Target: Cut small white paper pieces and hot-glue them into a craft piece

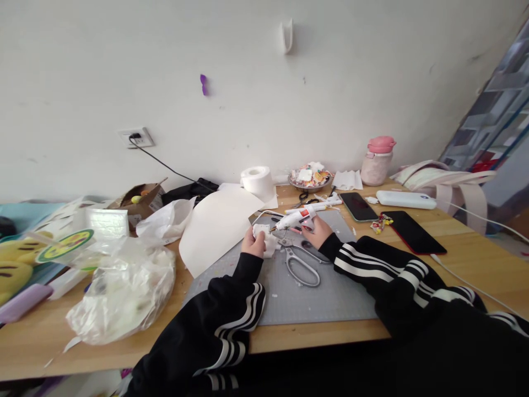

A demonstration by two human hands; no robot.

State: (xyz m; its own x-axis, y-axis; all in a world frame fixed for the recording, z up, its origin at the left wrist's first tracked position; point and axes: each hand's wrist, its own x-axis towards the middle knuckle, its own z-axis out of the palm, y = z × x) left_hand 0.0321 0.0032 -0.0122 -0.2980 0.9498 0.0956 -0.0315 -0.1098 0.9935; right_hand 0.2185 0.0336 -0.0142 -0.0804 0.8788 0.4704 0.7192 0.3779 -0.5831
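My right hand [317, 232] is wrapped round a white glue gun [294, 219], whose nozzle points left. In my left hand [253, 244] I pinch a small white piece [262, 228] of paper or card, close to the nozzle tip; whether the two touch I cannot tell. Below the gun, grey metal scissors [303, 267] lie on a grey cutting mat [314, 306]. More white material [270, 246] shows just right of my left fingers. A large curved sheet of white paper [219, 226] overlaps the mat's left side.
Left are a clear plastic bag [128, 298] and a cardboard box [142, 205]. At the back stand a white roll [257, 182], a bowl of scraps [309, 177] and a pink bottle [377, 161]. Two phones, one black with a red edge [413, 231], and a white power strip-like device [406, 199] lie right.
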